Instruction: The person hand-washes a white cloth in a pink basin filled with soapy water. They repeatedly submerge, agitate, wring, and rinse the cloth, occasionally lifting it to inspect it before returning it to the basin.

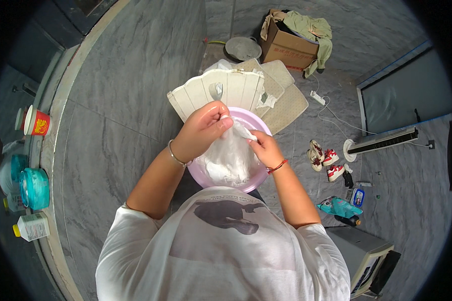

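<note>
A thin white wet cloth (pixel 231 150) hangs from both of my hands over a pink plastic basin (pixel 261 118). My left hand (pixel 207 126) pinches its upper edge between thumb and curled fingers. Lower and to the right, my right hand (pixel 265 148) grips another part of that edge. The cloth's lower end lies bunched in the basin, and wetness there looks like water. My forearms and white T-shirt hide part of the near rim.
Behind the basin are a white slatted panel (pixel 196 90) and beige mats (pixel 282 109). A cardboard box (pixel 290 49) holds clothes. To the right are sneakers (pixel 336 173), a power strip (pixel 317 98) and a tower fan (pixel 384 143). A teal tub (pixel 35 188) and a white bottle (pixel 34 227) stand on the left ledge.
</note>
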A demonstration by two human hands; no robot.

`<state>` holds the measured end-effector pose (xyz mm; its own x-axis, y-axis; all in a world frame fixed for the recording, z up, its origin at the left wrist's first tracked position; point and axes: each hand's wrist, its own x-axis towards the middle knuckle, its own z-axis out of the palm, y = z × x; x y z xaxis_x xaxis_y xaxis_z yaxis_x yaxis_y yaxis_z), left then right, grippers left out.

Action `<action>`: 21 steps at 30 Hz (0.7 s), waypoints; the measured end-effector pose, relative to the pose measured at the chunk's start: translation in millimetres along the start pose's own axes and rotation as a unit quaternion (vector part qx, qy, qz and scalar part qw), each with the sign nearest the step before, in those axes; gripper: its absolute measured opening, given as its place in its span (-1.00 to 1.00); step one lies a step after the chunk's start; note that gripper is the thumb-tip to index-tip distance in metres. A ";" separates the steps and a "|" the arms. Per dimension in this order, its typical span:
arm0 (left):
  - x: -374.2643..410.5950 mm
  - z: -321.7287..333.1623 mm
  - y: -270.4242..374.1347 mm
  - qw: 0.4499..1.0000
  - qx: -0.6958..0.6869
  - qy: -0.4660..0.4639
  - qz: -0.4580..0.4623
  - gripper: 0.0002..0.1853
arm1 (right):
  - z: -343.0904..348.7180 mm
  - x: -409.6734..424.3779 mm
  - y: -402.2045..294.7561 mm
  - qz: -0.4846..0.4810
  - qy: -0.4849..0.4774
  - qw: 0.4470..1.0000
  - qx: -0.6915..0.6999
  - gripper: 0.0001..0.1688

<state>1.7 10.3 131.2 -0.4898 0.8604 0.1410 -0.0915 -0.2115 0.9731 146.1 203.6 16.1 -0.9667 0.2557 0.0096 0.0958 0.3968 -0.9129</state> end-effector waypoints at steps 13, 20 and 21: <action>-19.2 -9.1 9.6 0.956 -0.245 0.126 0.102 -0.76 | 46.5 1.6 16.2 0.136 -0.027 0.932 0.334 -0.61; -67.6 -80.0 -127.3 0.895 -0.275 0.303 -0.176 -0.73 | 10.8 6.3 6.1 0.043 0.102 0.877 0.467 -0.59; -75.8 -86.1 -150.0 0.884 -0.233 0.310 -0.261 -0.69 | 7.5 6.8 -2.9 0.036 0.105 0.884 0.454 -0.57</action>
<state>-22.1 -63.1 -41.1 -0.6426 0.5091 -0.5726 -0.7222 -0.1530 0.6745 137.5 197.6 15.8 -0.8910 0.4480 -0.0733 -0.1677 -0.4748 -0.8640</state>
